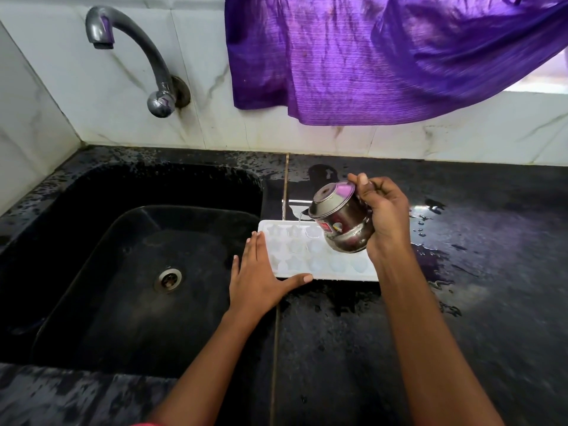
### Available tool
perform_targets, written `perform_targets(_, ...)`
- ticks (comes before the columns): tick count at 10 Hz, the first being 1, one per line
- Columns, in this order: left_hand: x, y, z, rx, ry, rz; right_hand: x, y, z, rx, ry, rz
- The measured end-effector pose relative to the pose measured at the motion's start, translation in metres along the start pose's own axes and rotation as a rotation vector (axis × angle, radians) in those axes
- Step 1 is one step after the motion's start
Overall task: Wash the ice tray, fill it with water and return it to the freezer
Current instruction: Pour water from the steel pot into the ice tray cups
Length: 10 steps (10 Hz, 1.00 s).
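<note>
Right, hands first, everything placed against the ice tray point(307, 256). Left hand point(258, 278) is released, fingers flat and spread — palm lies at the tray's left end, thumb running along its near edge, fingertips reaching up the left rim. Nothing gripped, just pressing against the tray. Right hand point(384, 213) is clenched round a small steel pot point(339, 219), held above the tray's right half and tipped left, mouth toward the far row. A thin stream of water point(299, 217) runs from the pot's lip down into a far-row cell near the tray's middle.

The tray is white, cells in three rows; it lies flat on the black tabletop point(461, 302), its left end just beside the sink rim. Whether the cells hold water — cannot tell, they read pale and glossy. Right end of the tray is hidden behind the pot and the right wrist.

Tabletop right of and beyond the tray is wet, with puddles and scattered drops. Left of the tray, the black sink point(92, 272), basin with a metal drain point(167, 279) at the bottom. Beyond the tray, the white marbled tile wall point(123, 103); a curved metal tap point(138, 56) is mounted there, up and left of the tray, no water from it. A purple cloth point(368, 56) hangs up and right of the tray.
</note>
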<state>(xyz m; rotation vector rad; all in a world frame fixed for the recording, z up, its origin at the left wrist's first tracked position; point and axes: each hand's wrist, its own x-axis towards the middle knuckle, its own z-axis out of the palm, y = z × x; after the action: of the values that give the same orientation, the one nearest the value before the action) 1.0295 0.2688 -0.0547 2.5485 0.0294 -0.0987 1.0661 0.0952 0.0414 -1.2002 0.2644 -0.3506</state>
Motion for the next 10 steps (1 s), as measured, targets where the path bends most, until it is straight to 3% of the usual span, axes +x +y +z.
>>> perform_targets(10, -0.0003, 0.0004, 0.0011, -0.002, 0.022, 0.013, -0.0012, -0.0024, 0.0022, 0.067, 0.0, 0.007)
